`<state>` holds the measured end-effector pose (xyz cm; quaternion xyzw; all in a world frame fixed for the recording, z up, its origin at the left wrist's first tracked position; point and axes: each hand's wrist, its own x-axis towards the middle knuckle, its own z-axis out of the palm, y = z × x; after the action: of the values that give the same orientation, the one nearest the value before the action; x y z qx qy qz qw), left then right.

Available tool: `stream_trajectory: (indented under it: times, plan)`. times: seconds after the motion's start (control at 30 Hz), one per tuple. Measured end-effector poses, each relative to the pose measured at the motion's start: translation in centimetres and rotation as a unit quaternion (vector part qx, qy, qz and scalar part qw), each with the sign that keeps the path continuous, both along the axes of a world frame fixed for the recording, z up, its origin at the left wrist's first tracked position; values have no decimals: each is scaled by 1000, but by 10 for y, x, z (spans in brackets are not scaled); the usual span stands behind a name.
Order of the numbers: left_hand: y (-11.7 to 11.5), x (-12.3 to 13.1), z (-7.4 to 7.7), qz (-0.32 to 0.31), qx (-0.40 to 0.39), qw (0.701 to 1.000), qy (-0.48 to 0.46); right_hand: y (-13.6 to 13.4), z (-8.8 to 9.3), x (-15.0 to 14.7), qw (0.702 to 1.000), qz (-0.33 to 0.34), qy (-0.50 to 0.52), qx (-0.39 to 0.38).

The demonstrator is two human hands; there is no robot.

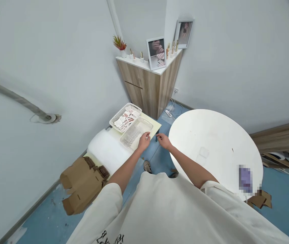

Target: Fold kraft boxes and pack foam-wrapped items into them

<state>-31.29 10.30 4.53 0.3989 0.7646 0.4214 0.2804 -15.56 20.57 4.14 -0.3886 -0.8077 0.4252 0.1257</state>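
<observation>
My left hand (144, 141) hovers by the near right corner of a clear plastic basket (127, 139). Its thumb and fingers are curled together, and whatever small thing may be between them is too small to make out. To its right, over the gap between two tables, is my right hand (164, 141), fingers bent into a pinch near the round table's edge; its contents cannot be made out either. The clear basket has some small clear pieces at its left end. Behind it stands a white perforated basket (112, 121) filled with small printed packets or cards (126, 119).
Right of me is a white round table (210, 130) with a clear plastic piece (204, 152) and a blurred purple object (245, 179). Flattened cardboard boxes (83, 186) and a white wrapped bundle (108, 149) lie left. A wooden cabinet (149, 88) and power strip (168, 113) are ahead.
</observation>
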Motion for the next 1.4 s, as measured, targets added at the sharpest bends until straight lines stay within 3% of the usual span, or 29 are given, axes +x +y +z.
stream_trajectory:
  times: [0.17,0.3,0.43,0.57,0.7,1.0,1.23,1.4]
  plan:
    - [1,-95,3,31,23,998,57,-11,8,-75,1000,5,3,-10]
    - [13,-166,0,82,-19,993,85,-11,13,-115,1000,5,3,-22]
    - [26,-224,-20,73,-75,991,83,-7,15,-144,1000,4,-2,-26]
    - [38,-260,-43,34,-124,986,108,-3,13,-163,999,3,-10,-35]
    - [53,-275,-55,-29,-178,969,169,2,8,-173,999,-9,-11,-49]
    - [77,-276,-59,-145,-231,922,274,21,-7,-173,998,-38,-10,-54]
    - [77,-272,-55,-105,-246,924,274,25,-13,-173,997,-47,-16,-58]
    - [67,-270,-38,-59,-222,943,239,19,-14,-180,996,-49,1,-72]
